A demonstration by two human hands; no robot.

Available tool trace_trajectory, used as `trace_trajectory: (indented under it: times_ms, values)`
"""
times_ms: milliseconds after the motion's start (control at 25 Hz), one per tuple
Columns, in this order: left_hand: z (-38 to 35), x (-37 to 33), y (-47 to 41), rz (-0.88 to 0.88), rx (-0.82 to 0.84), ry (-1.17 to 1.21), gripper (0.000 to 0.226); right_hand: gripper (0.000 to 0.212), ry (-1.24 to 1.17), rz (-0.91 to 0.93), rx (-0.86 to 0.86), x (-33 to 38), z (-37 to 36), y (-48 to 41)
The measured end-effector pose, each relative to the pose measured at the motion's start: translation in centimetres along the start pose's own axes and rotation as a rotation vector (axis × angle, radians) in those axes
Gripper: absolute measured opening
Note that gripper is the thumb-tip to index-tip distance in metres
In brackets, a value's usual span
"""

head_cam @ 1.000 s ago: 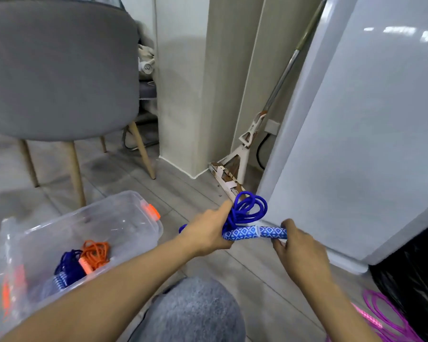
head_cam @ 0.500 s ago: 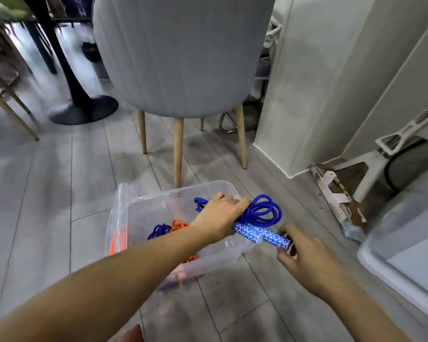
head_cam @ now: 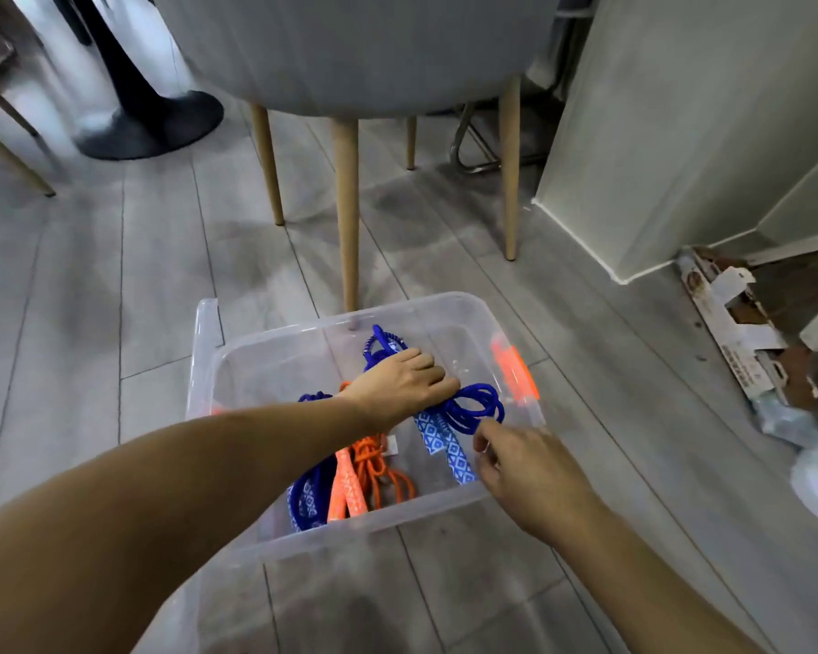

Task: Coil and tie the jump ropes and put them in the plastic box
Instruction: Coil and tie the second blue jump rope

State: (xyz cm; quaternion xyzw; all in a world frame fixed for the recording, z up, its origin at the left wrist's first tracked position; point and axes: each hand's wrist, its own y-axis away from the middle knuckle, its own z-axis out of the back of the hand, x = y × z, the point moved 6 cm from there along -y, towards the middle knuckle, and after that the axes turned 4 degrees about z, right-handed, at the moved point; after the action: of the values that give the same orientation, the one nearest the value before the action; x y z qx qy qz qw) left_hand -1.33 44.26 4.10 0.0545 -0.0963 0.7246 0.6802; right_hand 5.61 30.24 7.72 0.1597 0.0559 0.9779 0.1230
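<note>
Currently in hand: the placing step, I judge; the coiled dark-blue jump rope with blue-and-white patterned handles (head_cam: 474, 408) is being held as a bundle within the box opening and is not yet let go.
Left hand (head_cam: 402, 384): it is curling its fingers round the middle of that bundle and gripping it, with loops sticking out on both sides.
Right hand (head_cam: 525, 474): it is hovering just beside the dangling handles, fingers loosely bent, seemingly holding nothing.
Rope's place: it is hanging inside the rim of the clear plastic box with orange latches (head_cam: 449, 302), toward the far right part. Whether it is touching the bottom, I cannot tell.
Already in the box: an orange coiled jump rope (head_cam: 374, 469) and a second dark-blue jump rope (head_cam: 305, 498) are lying side by side, touching, at the near left.
Next move: it is likely calling for the left fingers to spread and release over the bare right part, while the right hand is guiding the handles inside the near wall.
Surroundings: the box is standing on a grey plank floor (head_cam: 114, 285), just in front of a grey chair's wooden legs (head_cam: 348, 214).
</note>
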Motion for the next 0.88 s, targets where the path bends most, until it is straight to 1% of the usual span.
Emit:
trace_trajectory:
  times_ms: [80, 120, 200, 240, 280, 320, 440, 560, 680, 720, 800, 880]
  values:
    - [-2.9, -1.0, 0.0, -0.1, 0.058, -0.073, 0.055, 0.013, -0.033, 0.005, -0.033, -0.4, -1.0, -0.4]
    - [-4.7, -1.3, 0.2, -0.125, 0.148, -0.119, 0.063, 0.012, -0.043, 0.007, -0.05, -0.4, -1.4, -0.4]
    - [-8.4, -1.7, 1.2, -0.135, 0.417, -0.197, 0.083, 0.013, -0.044, 0.013, -0.071, -0.5, -2.0, -0.2]
    - [-9.8, -2.0, 1.9, -0.126, 0.543, -0.215, 0.085, 0.014, -0.042, 0.015, -0.07, -0.6, -2.2, -0.1]
    - [-10.6, -2.3, 2.3, -0.108, 0.64, -0.208, 0.082, 0.015, -0.044, 0.017, -0.069, -0.7, -2.5, 0.0]
    - [-11.0, -2.6, 2.5, -0.085, 0.698, -0.182, 0.078, 0.015, -0.042, 0.017, -0.075, -0.7, -2.6, 0.1]
    - [-11.0, -3.4, 2.9, -0.001, 0.746, -0.093, 0.066, 0.014, -0.017, 0.007, -0.086, -0.7, -2.9, 0.3]
    - [-10.7, -3.0, 4.0, 0.147, 0.821, -0.016, 0.053, 0.013, -0.021, 0.005, -0.106, -0.6, -2.9, 0.5]
    - [-9.5, -3.4, 4.5, 0.233, 0.825, 0.036, 0.056, 0.009, -0.054, 0.006, -0.155, -0.5, -2.6, 1.0]
    - [-9.2, -3.7, 4.6, 0.259, 0.822, 0.074, 0.059, 0.011, -0.066, 0.008, -0.191, -0.5, -2.4, 1.3]
    - [-8.6, -4.1, 4.7, 0.317, 0.765, 0.155, 0.061, 0.023, -0.077, -0.02, -0.237, -0.6, -1.9, 1.8]
    - [-6.8, -3.9, 4.0, 0.4, 0.669, 0.246, 0.053, 0.035, -0.073, -0.062, -0.263, -1.1, -1.0, 2.4]
